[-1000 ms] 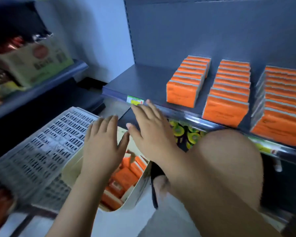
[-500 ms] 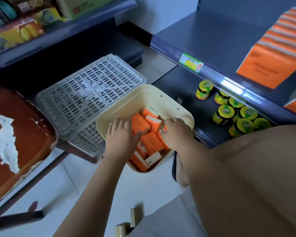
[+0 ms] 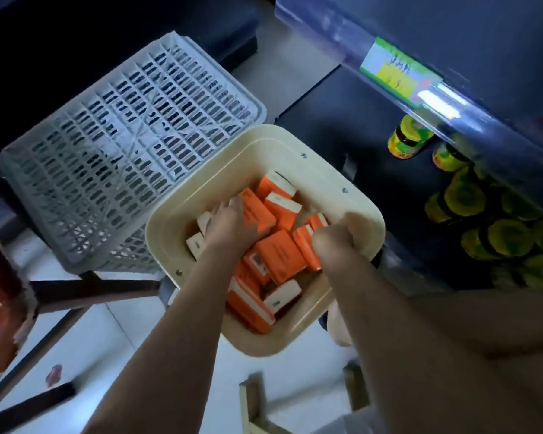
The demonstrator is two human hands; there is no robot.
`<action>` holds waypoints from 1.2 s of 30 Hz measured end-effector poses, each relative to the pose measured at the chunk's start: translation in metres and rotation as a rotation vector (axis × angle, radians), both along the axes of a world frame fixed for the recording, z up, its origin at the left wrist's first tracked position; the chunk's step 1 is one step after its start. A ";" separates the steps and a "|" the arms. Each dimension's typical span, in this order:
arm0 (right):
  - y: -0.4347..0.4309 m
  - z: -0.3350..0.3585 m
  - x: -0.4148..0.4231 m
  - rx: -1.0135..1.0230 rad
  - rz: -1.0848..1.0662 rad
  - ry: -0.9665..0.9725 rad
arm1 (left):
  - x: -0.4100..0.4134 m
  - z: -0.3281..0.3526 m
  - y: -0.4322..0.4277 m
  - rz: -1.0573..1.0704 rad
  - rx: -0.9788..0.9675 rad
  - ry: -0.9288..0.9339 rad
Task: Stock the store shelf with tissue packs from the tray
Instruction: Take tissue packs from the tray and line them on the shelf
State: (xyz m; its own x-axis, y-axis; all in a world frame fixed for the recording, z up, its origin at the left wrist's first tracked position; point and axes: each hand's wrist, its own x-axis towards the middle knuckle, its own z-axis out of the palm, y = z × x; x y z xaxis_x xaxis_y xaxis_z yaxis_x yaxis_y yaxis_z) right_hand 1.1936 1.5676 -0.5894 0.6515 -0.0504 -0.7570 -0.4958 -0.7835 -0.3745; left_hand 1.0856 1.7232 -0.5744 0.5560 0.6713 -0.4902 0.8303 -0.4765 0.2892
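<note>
Orange and white all through the cream tray [image 3: 157, 233]: the tissue packs [image 3: 279, 255] lie heaped, some flat with the orange face up, some on edge showing a white end, their long axes pointing every way.

Both arms drop in from the near edge. The left hand [image 3: 229, 223] is down at the tray's left side, knuckles up, fingers bent over the packs there with the tips buried. I cannot tell whether it has one yet. The right hand [image 3: 333, 241] is by the right wall, fingers curled tight, hard against a pack standing on edge [image 3: 304, 249]. Gripping it or only touching it? Too blurred to say.

Here's what matters, I'd judge: the flat centre pack sits between the two hands, long axis running from the near-left corner toward the far-right, a shade closer to the right.

Beyond the tray's far-left corner sits a grey slatted crate [image 3: 123, 145]. Far right, the shelf [image 3: 326, 36] lip with its green price label [image 3: 398, 73], and yellow-lidded jars [image 3: 405, 142] on the level below.
</note>
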 end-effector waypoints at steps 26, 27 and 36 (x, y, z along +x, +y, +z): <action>0.004 -0.037 0.005 -0.071 0.375 -0.086 | 0.016 -0.011 0.042 0.006 -0.041 0.001; 0.004 -0.027 0.007 -0.041 0.342 -0.107 | 0.013 -0.004 0.040 0.041 -0.049 -0.049; -0.011 0.089 0.028 0.250 0.287 -0.251 | 0.000 0.076 0.011 0.323 -0.429 -0.572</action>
